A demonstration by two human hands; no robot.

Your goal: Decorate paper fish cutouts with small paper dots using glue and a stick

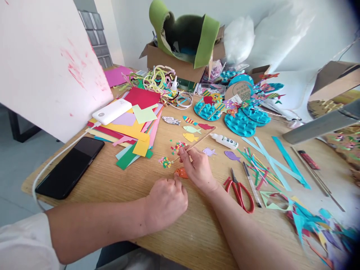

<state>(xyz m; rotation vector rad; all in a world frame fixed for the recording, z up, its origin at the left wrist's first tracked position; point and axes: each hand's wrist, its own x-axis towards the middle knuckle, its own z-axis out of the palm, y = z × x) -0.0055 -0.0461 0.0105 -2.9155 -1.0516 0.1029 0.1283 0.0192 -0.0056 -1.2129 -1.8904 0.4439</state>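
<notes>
My right hand (198, 168) pinches a thin wooden stick (204, 137). The stick slants down to the left, its lower tip near a small pile of coloured paper dots (165, 162). My left hand (167, 200) is curled closed, with a fingertip against an orange paper fish (182, 173) that has light spots. Part of that fish is hidden behind my right hand. Another heap of paper bits (178, 146) lies just beyond my right fingers. Farther back are a yellow paper fish (190, 137), a pale green one (192, 129) and a striped one (190, 120).
A white glue bottle (225, 141), red-handled scissors (239, 191) and a pen (252, 184) lie at right among paper strips (277, 161). Coloured paper sheets (140, 131), a power bank (111, 111) and a phone (70, 167) are at left. A cardboard box (174, 60) stands behind.
</notes>
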